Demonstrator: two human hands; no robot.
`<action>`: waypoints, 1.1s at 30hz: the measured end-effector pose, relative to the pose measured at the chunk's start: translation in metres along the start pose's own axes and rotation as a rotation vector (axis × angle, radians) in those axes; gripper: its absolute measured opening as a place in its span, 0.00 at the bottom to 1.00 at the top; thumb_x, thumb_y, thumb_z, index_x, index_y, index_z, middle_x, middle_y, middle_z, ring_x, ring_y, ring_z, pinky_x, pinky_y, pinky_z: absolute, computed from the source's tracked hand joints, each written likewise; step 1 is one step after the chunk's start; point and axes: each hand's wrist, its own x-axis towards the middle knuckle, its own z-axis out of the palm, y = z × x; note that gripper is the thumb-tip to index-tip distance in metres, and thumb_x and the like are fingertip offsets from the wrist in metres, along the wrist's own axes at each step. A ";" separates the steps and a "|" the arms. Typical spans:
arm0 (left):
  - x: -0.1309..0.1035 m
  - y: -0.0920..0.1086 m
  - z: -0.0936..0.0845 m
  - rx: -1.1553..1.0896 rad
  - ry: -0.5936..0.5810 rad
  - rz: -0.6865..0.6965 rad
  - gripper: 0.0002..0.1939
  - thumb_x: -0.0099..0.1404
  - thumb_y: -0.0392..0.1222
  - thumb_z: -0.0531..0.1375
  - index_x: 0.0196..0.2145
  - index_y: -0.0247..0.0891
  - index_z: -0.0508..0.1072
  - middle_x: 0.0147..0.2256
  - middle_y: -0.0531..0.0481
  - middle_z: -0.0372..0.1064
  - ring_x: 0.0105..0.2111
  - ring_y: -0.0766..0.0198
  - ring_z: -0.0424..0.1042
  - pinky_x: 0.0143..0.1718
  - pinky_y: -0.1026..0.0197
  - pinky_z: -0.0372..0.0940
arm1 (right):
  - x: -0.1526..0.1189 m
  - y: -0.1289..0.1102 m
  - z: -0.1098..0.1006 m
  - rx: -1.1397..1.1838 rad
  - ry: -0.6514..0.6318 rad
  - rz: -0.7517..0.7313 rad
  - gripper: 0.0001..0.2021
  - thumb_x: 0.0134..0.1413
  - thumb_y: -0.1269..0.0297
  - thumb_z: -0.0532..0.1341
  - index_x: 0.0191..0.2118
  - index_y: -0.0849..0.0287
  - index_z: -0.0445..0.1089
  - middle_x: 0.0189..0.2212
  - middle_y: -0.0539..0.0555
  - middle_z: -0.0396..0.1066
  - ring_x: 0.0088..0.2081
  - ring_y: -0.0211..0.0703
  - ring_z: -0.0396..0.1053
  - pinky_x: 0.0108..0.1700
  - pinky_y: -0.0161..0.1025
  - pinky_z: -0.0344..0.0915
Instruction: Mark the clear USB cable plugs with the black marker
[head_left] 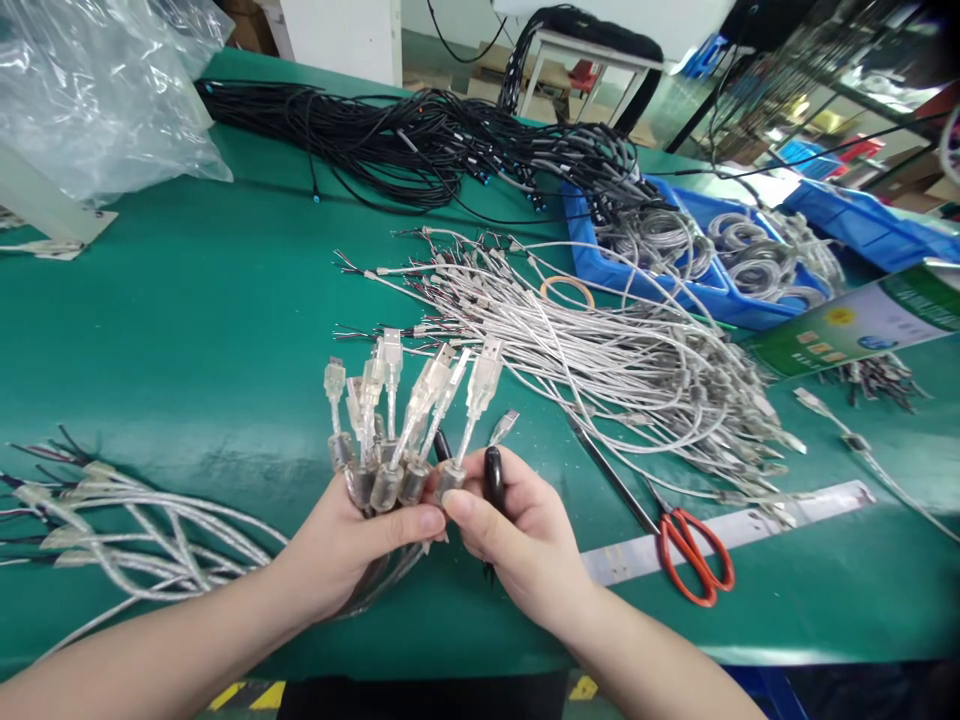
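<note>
A bunch of clear-jacketed USB cables (387, 488) stands upright in my left hand (349, 548), plugs pointing up and away from me. The thumb is closed across the bunch below the cylindrical lumps on the cables. My right hand (529, 545) touches the bunch from the right. Its thumb and forefinger pinch the lump on the rightmost USB cable (450, 484). A tool with black handles (493, 482) is tucked in the same hand; its working end is hidden. Just behind the fingers shows another USB plug (505, 427); what supports it is hidden.
Bare-ended cable tails (142, 510) lie at the left. A large pile of silvery cables (600, 350) covers the right middle. Orange-handled scissors (694, 560) rest across a steel ruler (814, 508). Behind are black cables (390, 140), blue bins (600, 262) and a plastic bag (112, 100).
</note>
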 end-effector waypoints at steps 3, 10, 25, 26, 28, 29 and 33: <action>0.000 -0.002 -0.002 0.035 0.007 0.019 0.10 0.52 0.37 0.73 0.34 0.38 0.80 0.29 0.52 0.75 0.29 0.68 0.71 0.33 0.70 0.68 | -0.001 -0.005 -0.001 -0.143 0.028 0.007 0.13 0.57 0.60 0.66 0.39 0.61 0.63 0.23 0.44 0.55 0.22 0.26 0.53 0.25 0.26 0.54; 0.000 0.000 -0.003 0.165 0.217 -0.004 0.16 0.49 0.46 0.73 0.29 0.34 0.75 0.24 0.52 0.71 0.24 0.68 0.67 0.27 0.69 0.64 | 0.002 -0.022 -0.021 -1.237 0.075 -0.220 0.12 0.68 0.60 0.52 0.45 0.61 0.69 0.33 0.54 0.71 0.33 0.39 0.68 0.35 0.34 0.62; 0.004 -0.009 -0.011 0.356 -0.011 0.016 0.20 0.56 0.49 0.69 0.42 0.37 0.73 0.38 0.49 0.73 0.44 0.57 0.69 0.47 0.61 0.64 | 0.001 -0.026 -0.018 -0.522 -0.155 -0.174 0.13 0.62 0.65 0.59 0.52 0.57 0.67 0.44 0.55 0.64 0.42 0.38 0.66 0.45 0.35 0.65; 0.004 -0.008 -0.011 0.382 -0.011 0.012 0.20 0.55 0.49 0.69 0.41 0.36 0.73 0.37 0.49 0.72 0.43 0.57 0.69 0.46 0.61 0.64 | 0.002 -0.025 -0.018 -0.522 -0.109 -0.174 0.11 0.62 0.63 0.59 0.49 0.58 0.68 0.43 0.55 0.65 0.42 0.38 0.66 0.45 0.35 0.65; 0.008 -0.002 -0.012 0.460 0.004 0.005 0.19 0.54 0.49 0.68 0.38 0.35 0.72 0.34 0.49 0.72 0.38 0.59 0.69 0.42 0.61 0.64 | 0.004 -0.021 -0.019 -0.564 0.010 -0.199 0.09 0.64 0.60 0.58 0.42 0.59 0.70 0.40 0.54 0.68 0.40 0.36 0.67 0.43 0.33 0.64; 0.011 0.002 -0.013 0.522 0.005 -0.003 0.19 0.53 0.49 0.67 0.37 0.34 0.72 0.31 0.50 0.71 0.35 0.60 0.69 0.39 0.61 0.64 | 0.005 -0.020 -0.019 -0.579 0.057 -0.212 0.10 0.65 0.59 0.57 0.39 0.60 0.70 0.38 0.53 0.68 0.37 0.35 0.66 0.41 0.32 0.64; 0.026 0.025 -0.025 0.798 0.039 -0.026 0.17 0.53 0.53 0.62 0.31 0.35 0.69 0.27 0.50 0.70 0.30 0.58 0.69 0.35 0.60 0.62 | 0.007 -0.015 -0.020 -0.538 0.108 -0.236 0.13 0.66 0.56 0.56 0.36 0.60 0.68 0.37 0.52 0.68 0.31 0.32 0.64 0.35 0.31 0.64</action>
